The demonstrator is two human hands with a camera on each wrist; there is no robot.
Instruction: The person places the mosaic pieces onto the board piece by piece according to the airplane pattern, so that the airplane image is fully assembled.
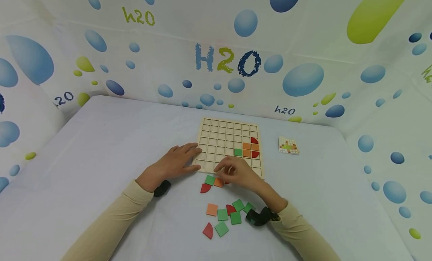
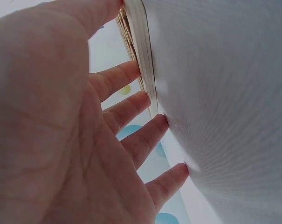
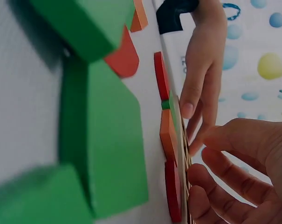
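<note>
My left hand [image 1: 178, 161] lies at the left edge of a wooden grid board [image 1: 212, 144], fingers spread; in the left wrist view the thumb and some fingertips [image 2: 141, 100] touch its side. My right hand [image 1: 237, 173] hovers over the board's front edge, fingers loosely bent, with nothing visible between them. Just below it are a green square [image 1: 210, 180], an orange square [image 1: 218, 182] and a red quarter-circle [image 1: 205, 188]; another red piece [image 3: 172, 191] is partly covered by the hand in the head view. Orange squares [image 1: 246, 149], red quarter-circles [image 1: 255, 154] and a green square [image 1: 238, 152] fill cells at the board's right.
Nearer the front lie loose green squares [image 1: 222, 229], an orange square [image 1: 212, 209] and red quarter-circles [image 1: 208, 231]. A small pattern card [image 1: 288, 145] rests right of the board. Behind the white-covered table [image 1: 135, 122] hangs a printed cloth [image 1: 168, 47].
</note>
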